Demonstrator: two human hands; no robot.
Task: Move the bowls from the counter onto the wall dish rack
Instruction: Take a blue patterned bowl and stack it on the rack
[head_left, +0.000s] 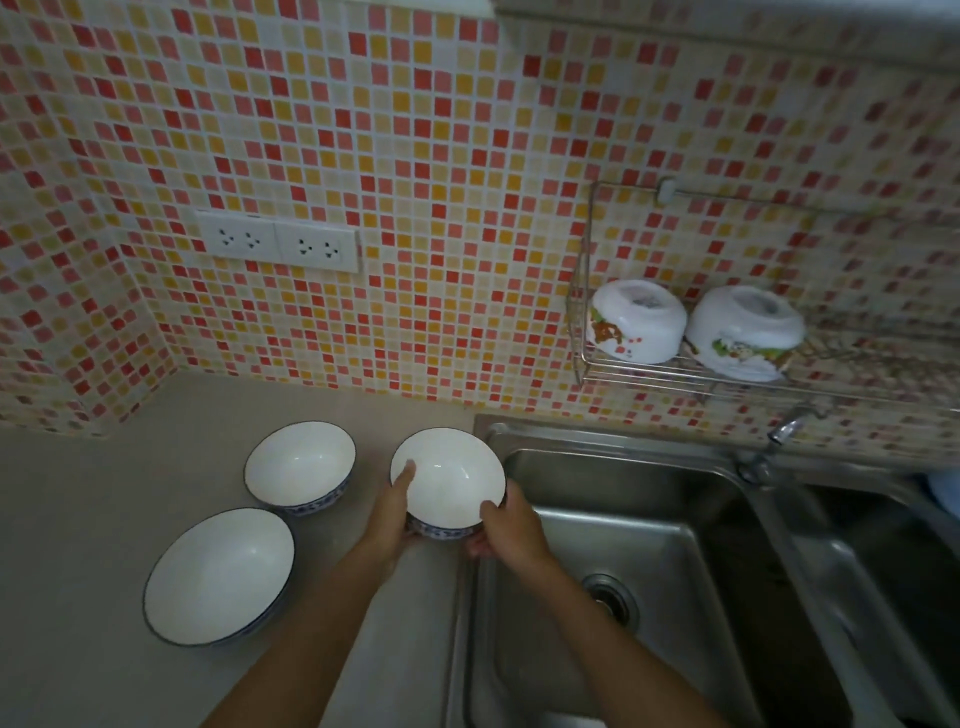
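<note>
A white bowl (451, 480) with a blue pattern on its outer wall is held between both hands near the edge of the tabletop (104, 519), just beside the sink (623, 545). The left hand (392, 512) grasps the left side, its thumb laid over the rim; the right hand (506, 525) grasps the near right side, thumb on the rim and fingers under the base. Whether the bowl is lifted or rests on the tabletop cannot be told.

The wall dish rack (675, 369) lies up and to the right of the grip, far across the sink, so the right hand is judged to be the nearer one for the carry. The bowl is round, with mouth upward and no long axis.

Two more bowls of the same kind stand on the tabletop to the left: a middle bowl (300, 467) and a larger near bowl (221, 574). In the thin steel wire rack two white flowered bowls (638, 319) are already placed mouth down, side by side; free space remains to their right. All bowls look glazed, smooth and hard, probably slippery.
</note>
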